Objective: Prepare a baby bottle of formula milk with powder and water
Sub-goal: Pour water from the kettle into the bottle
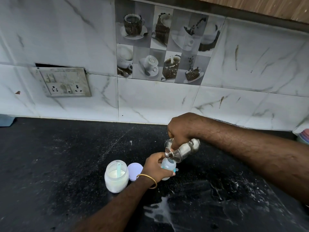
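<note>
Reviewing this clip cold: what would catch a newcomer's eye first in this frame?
The steel vessel tipped over the mouth of the baby bottle, mid-counter: the right hand tilts it while the left hand keeps a grip on the bottle. Just left stands an open jar of white powder with a scoop in it, its lid beside it. White spills mark the black counter nearer the camera.
</note>
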Demonstrator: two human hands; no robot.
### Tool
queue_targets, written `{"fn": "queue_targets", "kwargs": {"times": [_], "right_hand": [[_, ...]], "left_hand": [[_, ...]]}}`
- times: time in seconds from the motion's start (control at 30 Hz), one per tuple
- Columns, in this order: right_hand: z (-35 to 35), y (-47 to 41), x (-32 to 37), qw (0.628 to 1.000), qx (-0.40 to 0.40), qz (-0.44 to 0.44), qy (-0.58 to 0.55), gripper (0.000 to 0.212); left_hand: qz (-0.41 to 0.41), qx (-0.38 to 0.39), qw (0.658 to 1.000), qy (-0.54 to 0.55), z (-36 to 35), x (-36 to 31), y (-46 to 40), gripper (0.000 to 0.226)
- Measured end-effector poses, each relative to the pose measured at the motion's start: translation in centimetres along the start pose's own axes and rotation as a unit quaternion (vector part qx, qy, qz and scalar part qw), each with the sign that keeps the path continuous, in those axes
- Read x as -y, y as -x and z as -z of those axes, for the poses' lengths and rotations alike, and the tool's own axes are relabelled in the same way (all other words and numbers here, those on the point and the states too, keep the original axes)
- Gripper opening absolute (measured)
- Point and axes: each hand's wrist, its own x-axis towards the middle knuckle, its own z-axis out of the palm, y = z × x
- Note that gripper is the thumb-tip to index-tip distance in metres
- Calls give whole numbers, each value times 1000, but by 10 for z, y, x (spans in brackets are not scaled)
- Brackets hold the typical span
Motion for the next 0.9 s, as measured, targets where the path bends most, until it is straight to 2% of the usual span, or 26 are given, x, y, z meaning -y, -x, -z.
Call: {"fn": "queue_targets", "kwargs": {"times": [0.17,0.27,0.9], "right_hand": [[5,8,2,999,-4,1,-37,25],[6,13,3,999,-17,1,-48,33],[-9,-19,6,999,-32,-19,-11,26]], "left_hand": [[-3,-3,1000,-8,1,-3,1,52],[-2,-4,1000,-6,2,-4,1,48],[-4,-12,1000,-10,2,-9,1,47]]}}
